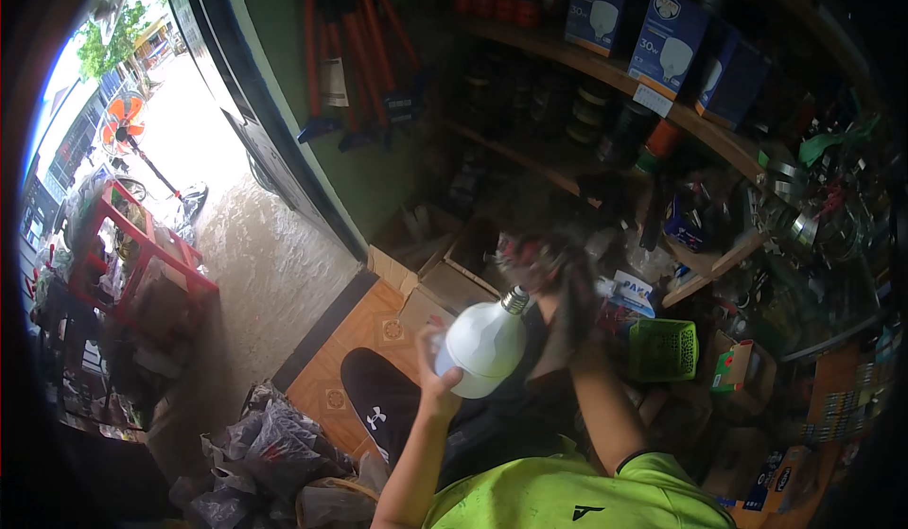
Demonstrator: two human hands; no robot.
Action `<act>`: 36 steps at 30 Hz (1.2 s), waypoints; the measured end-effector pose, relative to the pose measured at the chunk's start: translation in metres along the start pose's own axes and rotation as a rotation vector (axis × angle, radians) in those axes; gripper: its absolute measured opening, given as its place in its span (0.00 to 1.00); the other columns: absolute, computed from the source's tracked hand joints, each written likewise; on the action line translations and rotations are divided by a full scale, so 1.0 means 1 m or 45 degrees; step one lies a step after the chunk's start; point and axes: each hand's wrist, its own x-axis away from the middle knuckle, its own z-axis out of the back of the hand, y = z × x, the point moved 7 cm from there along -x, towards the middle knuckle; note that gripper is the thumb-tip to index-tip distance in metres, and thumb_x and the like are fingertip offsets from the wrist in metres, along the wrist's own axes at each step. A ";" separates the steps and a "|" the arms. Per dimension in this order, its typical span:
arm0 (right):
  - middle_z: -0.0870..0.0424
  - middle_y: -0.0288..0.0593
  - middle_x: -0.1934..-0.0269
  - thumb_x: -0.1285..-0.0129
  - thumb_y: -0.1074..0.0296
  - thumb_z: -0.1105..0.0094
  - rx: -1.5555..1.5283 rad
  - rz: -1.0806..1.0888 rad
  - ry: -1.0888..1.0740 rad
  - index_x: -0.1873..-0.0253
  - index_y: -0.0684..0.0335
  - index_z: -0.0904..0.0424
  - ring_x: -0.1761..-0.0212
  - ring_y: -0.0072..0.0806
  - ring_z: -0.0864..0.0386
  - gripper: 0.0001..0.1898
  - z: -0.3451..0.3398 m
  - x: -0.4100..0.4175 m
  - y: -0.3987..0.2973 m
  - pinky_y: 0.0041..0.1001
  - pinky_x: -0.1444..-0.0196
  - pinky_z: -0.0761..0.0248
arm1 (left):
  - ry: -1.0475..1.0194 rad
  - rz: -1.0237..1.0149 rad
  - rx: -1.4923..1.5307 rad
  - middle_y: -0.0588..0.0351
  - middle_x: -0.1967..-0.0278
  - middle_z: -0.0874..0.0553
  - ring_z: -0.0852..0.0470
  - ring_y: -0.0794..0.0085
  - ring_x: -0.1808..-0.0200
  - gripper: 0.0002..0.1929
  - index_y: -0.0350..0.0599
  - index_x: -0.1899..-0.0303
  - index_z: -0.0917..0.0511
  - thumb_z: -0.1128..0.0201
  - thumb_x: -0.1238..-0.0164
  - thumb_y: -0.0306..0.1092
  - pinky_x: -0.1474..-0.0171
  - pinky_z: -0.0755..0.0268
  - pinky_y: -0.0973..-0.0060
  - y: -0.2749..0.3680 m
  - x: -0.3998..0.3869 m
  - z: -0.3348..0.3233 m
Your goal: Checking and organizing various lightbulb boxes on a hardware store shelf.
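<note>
A large white LED bulb [486, 348] with a metal screw base sits tilted in front of my lap, its base pointing up and away to the right. My left hand [440, 373] grips it around its lower body, thumb on the near side. Just right of the screw base, my right hand [547, 305] holds a dark, reddish patterned cloth [578, 302]. That cloth hangs over most of the hand and is motion-blurred, so the fingers are largely hidden. An open cardboard box [454, 284] stands on the floor beyond the bulb.
Boxed bulbs [663, 43] line a wooden shelf [709, 128]. At the right are a green plastic basket [663, 350] and cluttered hardware. Plastic bags [277, 433] lie at lower left. Orange-handled tools [355, 54] hang by the doorway; outside stand a red rack [145, 245] and a fan [124, 125].
</note>
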 end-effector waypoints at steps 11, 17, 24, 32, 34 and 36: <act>0.20 0.39 0.42 0.27 0.40 0.49 0.608 -0.334 0.629 0.32 0.58 0.28 0.44 0.30 0.20 0.30 -0.002 0.037 -0.062 0.29 0.42 0.26 | -0.070 0.855 0.219 0.50 0.42 0.27 0.24 0.57 0.37 0.30 0.51 0.39 0.37 0.31 0.35 0.49 0.36 0.27 0.53 -0.140 0.059 0.019; 0.18 0.41 0.44 0.29 0.41 0.46 0.358 -0.272 0.613 0.34 0.59 0.26 0.45 0.33 0.19 0.29 0.019 0.037 -0.066 0.33 0.44 0.23 | -0.072 0.902 0.355 0.51 0.42 0.26 0.25 0.57 0.37 0.30 0.51 0.39 0.37 0.29 0.36 0.47 0.36 0.27 0.53 -0.132 0.056 0.012; 0.28 0.23 0.70 0.35 0.30 0.44 0.463 -0.284 0.731 0.46 0.40 0.20 0.80 0.09 0.34 0.24 0.017 0.041 -0.073 0.10 0.83 0.38 | -0.097 0.867 0.276 0.50 0.41 0.27 0.25 0.57 0.36 0.30 0.50 0.39 0.37 0.30 0.36 0.47 0.34 0.29 0.53 -0.133 0.056 0.015; 0.23 0.33 0.52 0.24 0.44 0.51 0.573 -0.333 0.259 0.35 0.57 0.29 0.56 0.22 0.23 0.25 0.075 0.067 0.004 0.22 0.56 0.25 | -0.094 0.686 0.412 0.48 0.31 0.32 0.31 0.55 0.30 0.45 0.49 0.26 0.45 0.36 0.36 0.62 0.29 0.37 0.54 -0.108 0.040 0.004; 0.25 0.34 0.54 0.25 0.51 0.48 0.810 -0.242 0.227 0.32 0.58 0.33 0.57 0.23 0.23 0.24 0.011 0.100 0.005 0.23 0.59 0.25 | -0.028 0.557 0.480 0.48 0.30 0.31 0.32 0.53 0.29 0.43 0.49 0.25 0.45 0.39 0.34 0.62 0.29 0.37 0.54 -0.095 0.025 0.001; 0.25 0.39 0.53 0.30 0.59 0.43 1.140 -0.006 0.166 0.27 0.59 0.42 0.52 0.28 0.23 0.30 -0.019 0.110 -0.008 0.30 0.51 0.26 | 0.005 0.447 0.380 0.48 0.34 0.27 0.26 0.55 0.34 0.42 0.50 0.27 0.43 0.41 0.34 0.64 0.34 0.31 0.56 -0.066 0.015 -0.018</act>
